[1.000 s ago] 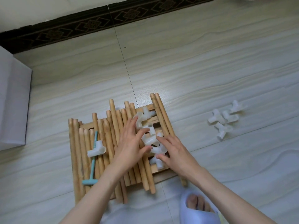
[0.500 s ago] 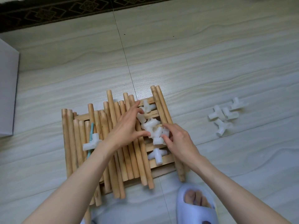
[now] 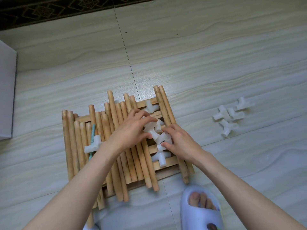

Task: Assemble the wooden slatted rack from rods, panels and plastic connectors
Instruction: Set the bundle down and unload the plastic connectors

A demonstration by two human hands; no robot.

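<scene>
On the pale tiled floor (image 3: pixel 207 52) in front of me lies a slatted wooden panel (image 3: pixel 167 163) with a heap of wooden rods (image 3: pixel 109 130) spread across it, most running near to far. My left hand (image 3: pixel 132 130) reaches over the rods, its fingers curled around a cluster of white plastic connectors (image 3: pixel 156 131) in the middle of the panel. My right hand (image 3: pixel 181 143) comes in from the right, fingertips pinching at the same cluster. One connector (image 3: pixel 160 157) lies nearer me on the slats, another (image 3: pixel 152 107) at the far edge, and one more (image 3: pixel 93 144) on the left rods beside a teal tool (image 3: pixel 92 138). Four loose connectors (image 3: pixel 230 117) sit well apart on the floor to the right. My slipper (image 3: pixel 199 213) shows at the near edge.
</scene>
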